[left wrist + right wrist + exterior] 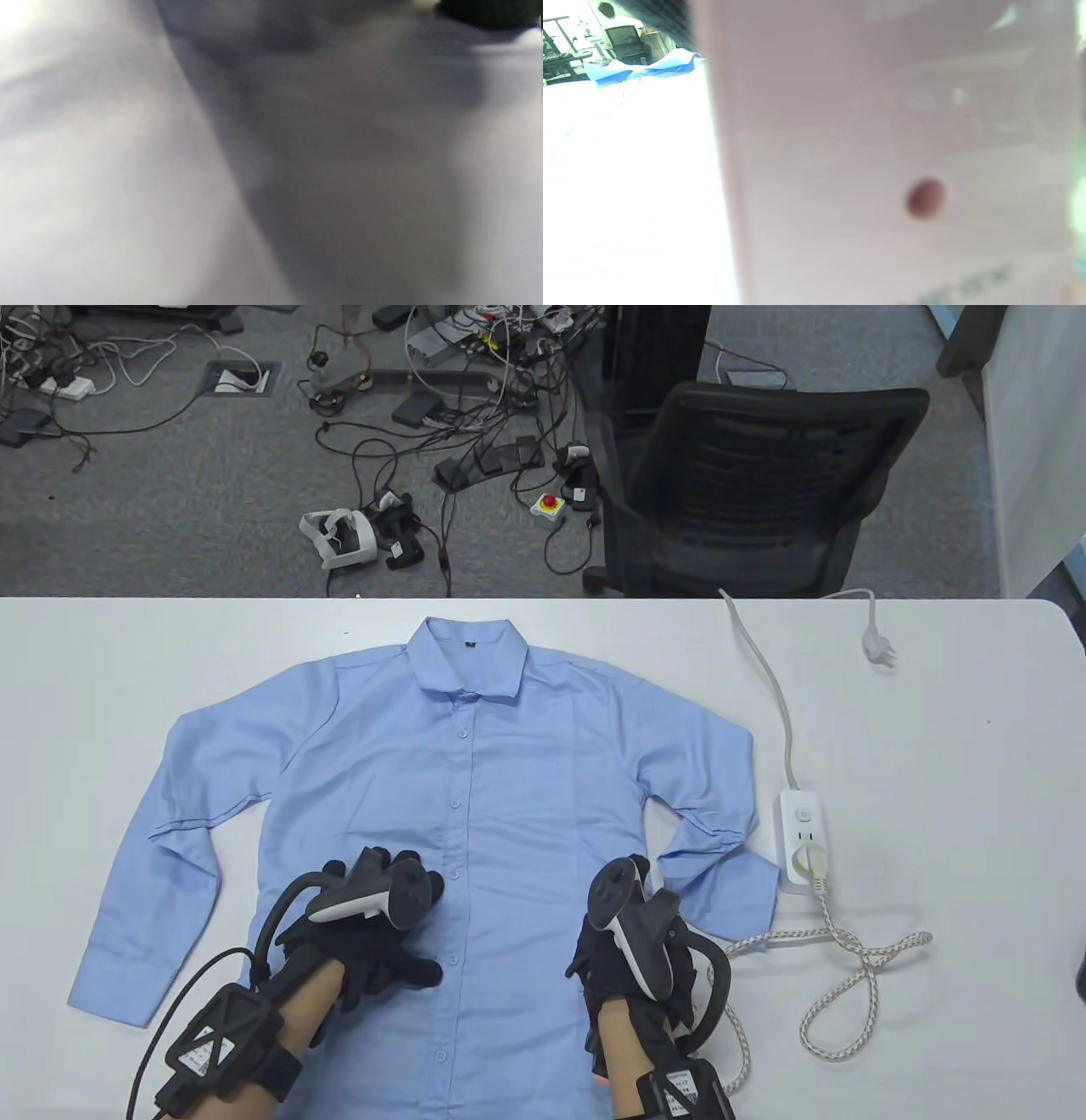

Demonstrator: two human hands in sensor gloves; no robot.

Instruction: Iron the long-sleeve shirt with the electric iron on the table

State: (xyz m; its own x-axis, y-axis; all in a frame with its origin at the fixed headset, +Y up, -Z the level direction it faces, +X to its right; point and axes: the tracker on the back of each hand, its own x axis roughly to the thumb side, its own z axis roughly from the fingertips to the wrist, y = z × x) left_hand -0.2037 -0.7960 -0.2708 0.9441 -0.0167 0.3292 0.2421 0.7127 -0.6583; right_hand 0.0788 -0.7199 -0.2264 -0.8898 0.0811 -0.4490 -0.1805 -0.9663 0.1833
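While the shirt [458, 780] lies face up and buttoned on the white surface [933, 814], collar away from us, we have both hands on its lower front. Our left hand [373, 933] rests on the cloth left of the placket, fingers roughly flat, thumb out, holding nothing. Our right hand [628, 950] sits at the right hem edge; the tracker hides its fingers, so we cannot tell whether its grip is spread or closed. Right wrist view shows a pale pinkish body with a dark red dot filling the frame, possibly the iron, too blurred to confirm. A braided cord [840, 976] runs from under that hand to the power strip [803, 840]. Left wrist view is pure blur. Fabric looks thin, soft and limp; it will likely bunch under a push, so pin it flat near the seams. Right sleeve [721, 848] is folded and creased.
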